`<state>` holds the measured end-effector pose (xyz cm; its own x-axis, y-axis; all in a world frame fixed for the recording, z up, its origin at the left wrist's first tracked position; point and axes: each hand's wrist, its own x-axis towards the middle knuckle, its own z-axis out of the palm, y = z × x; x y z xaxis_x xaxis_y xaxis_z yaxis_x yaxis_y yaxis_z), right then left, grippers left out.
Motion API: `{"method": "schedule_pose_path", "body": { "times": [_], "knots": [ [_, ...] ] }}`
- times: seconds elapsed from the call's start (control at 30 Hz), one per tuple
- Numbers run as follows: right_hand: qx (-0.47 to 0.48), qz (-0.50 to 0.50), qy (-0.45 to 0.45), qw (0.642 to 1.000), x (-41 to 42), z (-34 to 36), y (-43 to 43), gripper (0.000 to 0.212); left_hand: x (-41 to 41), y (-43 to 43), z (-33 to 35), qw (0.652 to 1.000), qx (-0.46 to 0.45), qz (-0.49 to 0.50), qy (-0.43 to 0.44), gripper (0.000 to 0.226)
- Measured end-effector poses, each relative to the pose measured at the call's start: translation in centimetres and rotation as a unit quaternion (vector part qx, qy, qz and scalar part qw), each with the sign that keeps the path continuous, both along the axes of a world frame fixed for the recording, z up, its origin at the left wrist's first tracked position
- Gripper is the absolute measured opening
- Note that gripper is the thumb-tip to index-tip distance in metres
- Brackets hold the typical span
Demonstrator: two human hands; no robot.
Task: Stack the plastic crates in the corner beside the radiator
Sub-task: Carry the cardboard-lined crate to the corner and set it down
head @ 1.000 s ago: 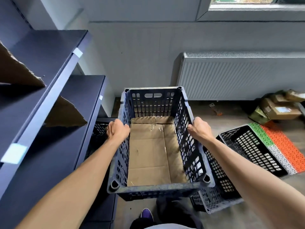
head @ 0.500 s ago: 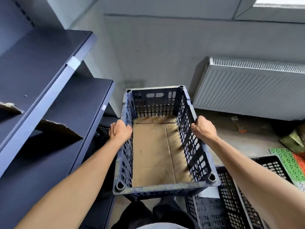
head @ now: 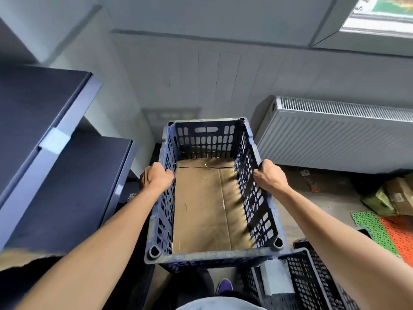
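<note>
A: What could go wrong from where things stand?

B: The dark blue crate [head: 214,191] is held off the floor by both long side walls, its far end toward the corner to the left of the radiator [head: 339,135]. Just left of the crate are the dark shelves [head: 67,175], their edges near the left hand [head: 156,179]. My guess is that a swing to that side could knock the knuckles or the crate wall against a shelf edge. Another black crate [head: 312,278] lies on the floor right of and below the held crate, close to the person's shoe [head: 224,285], so a step forward could trip on it. A loose cardboard sheet [head: 207,209] lines the bottom of the held crate; if the crate tips, it could slide out. Whether a crate already stands in the corner I cannot tell, since the held one hides that spot, and setting it down unseen could leave it crooked.

A: And the fingers?

B: The fingers [head: 166,173] of the left hand are curled tight over the top rim of the left wall. The right hand [head: 270,175] mirrors it on the right wall, fingers [head: 260,173] hooked over the rim and closed on it. Both hands sit about midway along the crate, nearer its far end. Neither touches anything except the crate
</note>
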<state>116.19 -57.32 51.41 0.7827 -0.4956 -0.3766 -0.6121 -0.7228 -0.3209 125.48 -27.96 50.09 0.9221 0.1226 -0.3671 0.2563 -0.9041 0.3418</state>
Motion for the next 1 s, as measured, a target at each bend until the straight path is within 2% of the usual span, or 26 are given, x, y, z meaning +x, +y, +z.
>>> {"method": "schedule_pose_path", "body": {
  "times": [0.23,0.43,0.87,1.0],
  "knots": [
    [0.007,-0.015,0.005,1.0,7.0,-0.4,-0.7,0.018,7.7,-0.8,-1.0,1.0,0.009,-0.025,0.016,0.022],
    [0.027,0.018,0.011,0.999,13.7,-1.9,-2.4,0.019,12.4,-1.9,-2.5,0.999,0.021,0.001,0.03,0.021],
    [0.053,0.19,0.055,0.979,30.1,-5.8,-7.6,0.034,16.0,-6.0,-3.8,0.977,0.011,0.201,0.069,0.021],
    [0.063,0.218,0.065,0.972,33.8,-6.2,-7.3,0.036,16.3,-6.4,-4.5,0.968,0.008,0.236,0.082,0.02]
  ]
}}
